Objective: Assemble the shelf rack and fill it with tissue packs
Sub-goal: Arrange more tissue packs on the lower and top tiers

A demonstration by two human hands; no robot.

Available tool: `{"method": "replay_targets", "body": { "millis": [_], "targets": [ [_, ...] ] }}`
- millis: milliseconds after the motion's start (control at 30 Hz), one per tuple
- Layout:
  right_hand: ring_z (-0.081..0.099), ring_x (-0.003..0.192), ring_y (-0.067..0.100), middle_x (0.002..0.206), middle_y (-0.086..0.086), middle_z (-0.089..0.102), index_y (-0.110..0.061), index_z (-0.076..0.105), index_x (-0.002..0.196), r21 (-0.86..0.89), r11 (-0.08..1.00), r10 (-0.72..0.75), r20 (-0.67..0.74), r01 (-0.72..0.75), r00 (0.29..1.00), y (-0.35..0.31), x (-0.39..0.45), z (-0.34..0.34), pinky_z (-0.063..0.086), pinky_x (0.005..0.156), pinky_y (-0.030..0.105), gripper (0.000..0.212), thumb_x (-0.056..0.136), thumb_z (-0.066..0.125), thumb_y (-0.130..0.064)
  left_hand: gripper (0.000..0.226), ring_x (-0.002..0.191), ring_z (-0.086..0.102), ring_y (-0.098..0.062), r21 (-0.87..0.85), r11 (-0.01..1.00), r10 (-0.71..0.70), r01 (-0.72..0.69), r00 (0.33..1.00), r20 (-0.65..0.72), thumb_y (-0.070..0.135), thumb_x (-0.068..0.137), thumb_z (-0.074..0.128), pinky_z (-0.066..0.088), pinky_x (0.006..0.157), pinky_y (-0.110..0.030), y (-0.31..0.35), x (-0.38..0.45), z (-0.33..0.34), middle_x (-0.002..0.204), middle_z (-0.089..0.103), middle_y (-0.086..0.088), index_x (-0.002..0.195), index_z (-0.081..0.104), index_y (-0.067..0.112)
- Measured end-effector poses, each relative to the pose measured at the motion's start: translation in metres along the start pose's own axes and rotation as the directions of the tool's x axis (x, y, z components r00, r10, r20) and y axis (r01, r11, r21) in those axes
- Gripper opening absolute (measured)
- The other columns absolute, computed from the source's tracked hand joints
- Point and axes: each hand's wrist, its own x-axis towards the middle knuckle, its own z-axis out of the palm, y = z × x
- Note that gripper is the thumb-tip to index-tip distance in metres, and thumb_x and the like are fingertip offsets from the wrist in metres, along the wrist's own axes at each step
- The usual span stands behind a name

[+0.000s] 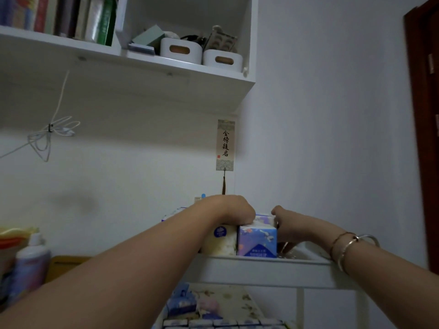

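**Tissue packs being seated on the top tier of the rack**

The white shelf rack stands assembled against the wall, and both hands work at its top tier. The left hand lies curled over the top of the cream tissue pack, its grip closed down onto the pack and pressing it. The right hand sits against the right side of the blue tissue pack; its fingers are hidden behind the pack, so how far that grip is open cannot be told. 2 bangles ring the right wrist.

The 2 packs stand touching, side by side, at the front of the top tier, with at least 1 more pack edge showing behind them. The lower tier already holds several packs, too blurred and cropped to count.

These packs are probably light and soft, wrapped in slick film that dents under pressure. They are best taken across the broad flat faces, squeezed gently, and slid rather than pinched at a corner. Space remains at the right of the top tier, so filling appears unfinished.
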Motion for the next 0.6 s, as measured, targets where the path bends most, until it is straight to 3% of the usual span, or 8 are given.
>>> {"method": "replay_targets", "body": {
  "millis": [67,167,233,300,400,500,600],
  "targets": [
    [0.067,0.071,0.023,0.119,0.017,0.056,-0.01,0.027,0.119,-0.064,0.998,-0.019,-0.058,0.016,0.998,-0.005,-0.004,0.0,0.056,0.052,0.027,0.058,0.083,0.072,-0.018,0.034,0.107,0.057,-0.024,-0.045,0.999,-0.008,0.004,0.997,-0.07,0.014,0.095,0.041,0.045,0.095,-0.032,-0.002,-0.008,-0.004,0.127,0.06,-0.011,0.122,0.06,0.004],
    [0.064,0.078,0.018,0.118,0.014,0.057,-0.009,0.028,0.112,-0.213,0.977,-0.03,-0.024,0.024,0.999,-0.009,-0.009,0.0,0.051,0.053,0.022,0.046,0.088,0.065,-0.022,0.033,0.104,0.059,-0.023,-0.113,0.993,0.0,-0.021,0.984,-0.18,0.012,0.092,0.044,0.047,0.093,-0.033,-0.01,-0.018,-0.014,0.122,0.062,-0.012,0.118,0.063,0.003],
    [0.062,0.087,0.02,0.118,0.012,0.058,-0.009,0.029,0.108,-0.323,0.946,-0.008,-0.006,0.006,1.0,-0.011,-0.015,-0.002,0.051,0.064,0.027,0.039,0.091,0.059,-0.027,0.034,0.11,0.059,-0.027,-0.129,0.992,-0.021,-0.009,0.974,-0.227,0.009,0.092,0.042,0.048,0.089,-0.031,-0.016,-0.027,-0.026,0.121,0.062,-0.015,0.117,0.062,0.0],
    [0.059,0.108,0.027,0.129,0.017,0.054,-0.004,0.033,0.121,-0.428,0.904,-0.01,-0.018,0.001,1.0,-0.017,-0.024,-0.002,0.047,0.083,0.033,0.045,0.094,0.054,-0.033,0.035,0.112,0.057,-0.029,-0.137,0.991,-0.04,0.003,0.963,-0.265,0.008,0.092,0.041,0.047,0.089,-0.03,-0.023,-0.042,-0.038,0.122,0.062,-0.017,0.119,0.061,-0.001],
    [0.05,0.124,0.032,0.137,0.021,0.045,0.002,0.029,0.136,-0.491,0.871,-0.036,-0.068,-0.002,0.997,-0.026,-0.032,0.006,0.04,0.092,0.031,0.052,0.099,0.047,-0.029,0.034,0.113,0.057,-0.028,-0.137,0.99,-0.07,0.035,0.964,-0.258,0.007,0.091,0.041,0.045,0.095,-0.033,-0.035,-0.058,-0.043,0.121,0.063,-0.015,0.117,0.062,-0.001],
    [0.054,0.118,0.031,0.133,0.02,0.049,0.003,0.032,0.133,-0.485,0.874,-0.014,-0.101,-0.037,0.995,-0.027,-0.026,0.013,0.044,0.088,0.032,0.052,0.097,0.049,-0.03,0.031,0.112,0.058,-0.025,-0.145,0.987,-0.095,0.062,0.968,-0.231,0.011,0.094,0.046,0.044,0.088,-0.03,-0.044,-0.066,-0.041,0.12,0.064,-0.012,0.116,0.064,0.001],
    [0.06,0.107,0.029,0.13,0.019,0.054,0.005,0.03,0.133,-0.463,0.881,0.052,-0.099,-0.092,0.994,-0.036,-0.033,0.004,0.048,0.071,0.032,0.055,0.095,0.053,-0.028,0.031,0.113,0.057,-0.022,-0.195,0.979,-0.101,0.054,0.966,-0.24,0.013,0.094,0.049,0.042,0.084,-0.026,-0.048,-0.073,-0.042,0.123,0.064,-0.009,0.119,0.064,0.004]
  ]
}}
